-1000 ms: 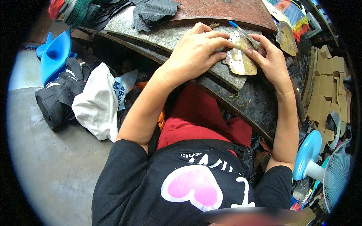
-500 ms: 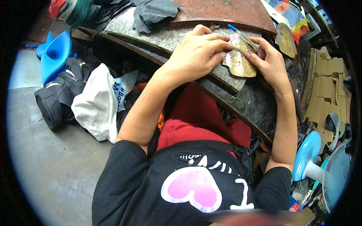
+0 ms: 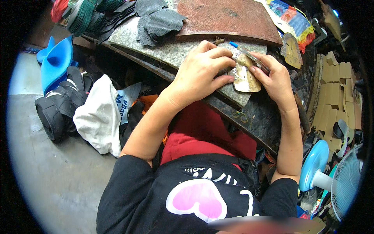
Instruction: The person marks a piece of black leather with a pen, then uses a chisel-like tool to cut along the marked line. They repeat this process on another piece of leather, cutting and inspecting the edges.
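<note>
Marking step, by the look: left hand point(image 3: 200, 74) pressed flat, grip open, pinning the tan perforated leather piece point(image 3: 244, 78) on the stone slab point(image 3: 175, 50) at 12 o'clock of the worktop. Right hand point(image 3: 274, 78) w/ grip closed on blue-capped pen point(image 3: 247, 54), just at piece's 1 o'clock. Next prob. needs steady tracing, piece kept from sliding.

Left hand point(image 3: 202, 72) pins tan leather piece point(image 3: 246, 78); right hand point(image 3: 274, 78) holds pen point(image 3: 246, 54).
</note>
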`<control>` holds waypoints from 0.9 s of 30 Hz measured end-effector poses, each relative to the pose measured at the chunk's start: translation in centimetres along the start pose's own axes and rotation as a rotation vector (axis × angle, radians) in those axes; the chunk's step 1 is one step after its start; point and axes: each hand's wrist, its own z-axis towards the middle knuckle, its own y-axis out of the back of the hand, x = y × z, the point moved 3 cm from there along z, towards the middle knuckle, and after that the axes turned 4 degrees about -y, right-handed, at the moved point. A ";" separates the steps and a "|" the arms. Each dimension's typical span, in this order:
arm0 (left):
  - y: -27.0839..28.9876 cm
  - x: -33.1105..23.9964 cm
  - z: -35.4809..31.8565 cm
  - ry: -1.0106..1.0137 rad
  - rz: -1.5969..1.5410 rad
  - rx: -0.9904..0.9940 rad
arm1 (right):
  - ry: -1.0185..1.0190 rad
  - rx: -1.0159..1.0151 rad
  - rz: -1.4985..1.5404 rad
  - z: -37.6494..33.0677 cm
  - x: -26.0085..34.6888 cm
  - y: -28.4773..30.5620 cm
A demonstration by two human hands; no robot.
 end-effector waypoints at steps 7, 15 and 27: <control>0.1 -0.2 0.1 -0.008 0.045 0.010 | -0.149 0.013 0.197 0.3 -1.0 0.2; -0.1 -0.4 0.1 -0.039 0.061 -0.062 | -0.115 0.003 0.260 0.5 -2.0 -0.3; -0.2 -0.8 0.6 -0.012 0.128 0.056 | -0.217 0.160 0.307 1.3 -3.0 -0.7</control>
